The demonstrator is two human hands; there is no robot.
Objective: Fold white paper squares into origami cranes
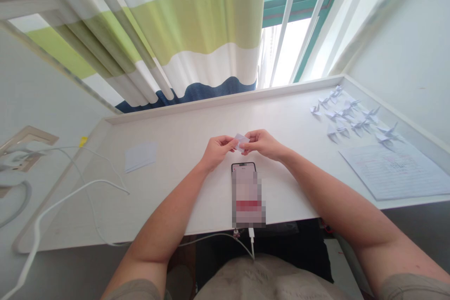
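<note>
A small folded piece of white paper (241, 141) is held up over the desk between both hands. My left hand (220, 151) pinches its left side between thumb and fingers. On the right side, my right hand (260, 144) grips the same paper with thumb and fingertips. Just below the hands lies a phone (243, 192), screen up, with its picture partly blurred out and a white cable plugged into its lower end.
The white desk (183, 136) has a raised back rim. Several folded paper cranes (351, 115) stand at the back right, behind written sheets (393, 171). Blank white paper (140, 155) lies at left. Cables (87, 185) cross the left edge near a wall socket.
</note>
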